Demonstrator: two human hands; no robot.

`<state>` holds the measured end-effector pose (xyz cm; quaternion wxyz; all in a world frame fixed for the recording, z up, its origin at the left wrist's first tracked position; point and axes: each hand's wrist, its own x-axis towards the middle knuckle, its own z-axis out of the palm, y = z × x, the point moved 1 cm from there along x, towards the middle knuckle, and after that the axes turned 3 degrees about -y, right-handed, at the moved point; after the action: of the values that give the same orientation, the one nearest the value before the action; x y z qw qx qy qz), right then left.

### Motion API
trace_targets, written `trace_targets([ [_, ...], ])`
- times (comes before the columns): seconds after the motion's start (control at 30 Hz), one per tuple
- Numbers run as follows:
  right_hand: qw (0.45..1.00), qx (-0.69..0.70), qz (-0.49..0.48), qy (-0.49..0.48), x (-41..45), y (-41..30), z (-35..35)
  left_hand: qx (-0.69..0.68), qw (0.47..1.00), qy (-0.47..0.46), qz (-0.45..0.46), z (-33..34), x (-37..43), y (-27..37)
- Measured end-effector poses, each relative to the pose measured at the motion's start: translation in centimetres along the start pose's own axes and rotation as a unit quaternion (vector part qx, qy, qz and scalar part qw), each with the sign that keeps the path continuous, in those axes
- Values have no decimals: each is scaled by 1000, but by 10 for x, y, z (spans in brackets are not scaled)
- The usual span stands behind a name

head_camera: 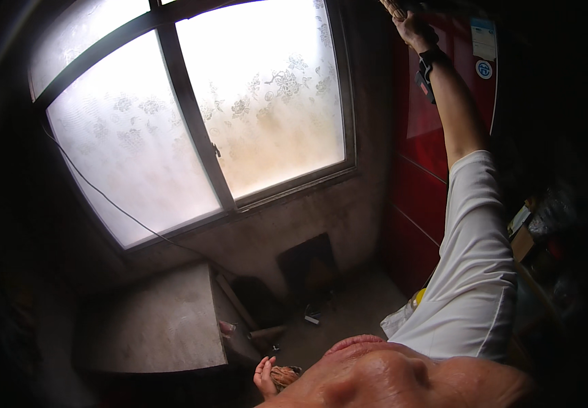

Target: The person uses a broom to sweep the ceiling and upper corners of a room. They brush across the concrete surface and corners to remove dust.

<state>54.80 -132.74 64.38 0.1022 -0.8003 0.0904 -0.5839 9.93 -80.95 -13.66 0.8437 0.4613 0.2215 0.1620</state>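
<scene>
At the top right, my right arm reaches far out in a white sleeve. My right hand (416, 31), with a black band and small device on the wrist, is closed around a tan, ridged object (393, 8), cut off by the top edge. It is beside the upper part of a tall red refrigerator (419, 168). Low in the picture, my left hand (264, 376) is partly hidden behind my face. Its fingers are slightly curled beside a brown, fibrous thing (286, 376); whether they grip it is not clear.
A frosted window (268, 102) with flower patterns fills the upper left, and a cable (115, 204) runs across it. Below stands a grey-topped table (161, 326). A dark panel (309, 260) is at the wall's foot. A small white object (312, 320) lies on the floor; bagged items (551, 214) are at right.
</scene>
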Motion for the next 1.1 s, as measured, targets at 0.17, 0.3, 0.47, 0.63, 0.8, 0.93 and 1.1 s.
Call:
trace_targets([
  [0.17, 985, -66, -127, 96, -77, 35, -47, -6, 1000, 0, -7, -9, -14, -17],
  [0.3, 995, -3, -34, -91, -110, 80, -110, -30, 998, -51, -6, -16, -15, -27],
  [0.47, 967, 202, -136, -78, -187, 138, -179, 3, 996, -55, -69, -1, -27, -2],
  [0.63, 967, 241, -50, -64, -235, 141, -170, 11, 996, -78, -51, -3, -41, -1],
  [0.8, 981, 85, 44, -166, -240, 129, -111, 50, 993, -100, -31, 24, -59, 23],
  [0.93, 983, 2, 12, -185, -301, 101, -107, 52, 994, -97, -26, 13, -66, 6],
  [1.1, 970, 59, 33, -234, -413, 142, -131, 38, 995, -58, -64, -17, -72, -14],
])
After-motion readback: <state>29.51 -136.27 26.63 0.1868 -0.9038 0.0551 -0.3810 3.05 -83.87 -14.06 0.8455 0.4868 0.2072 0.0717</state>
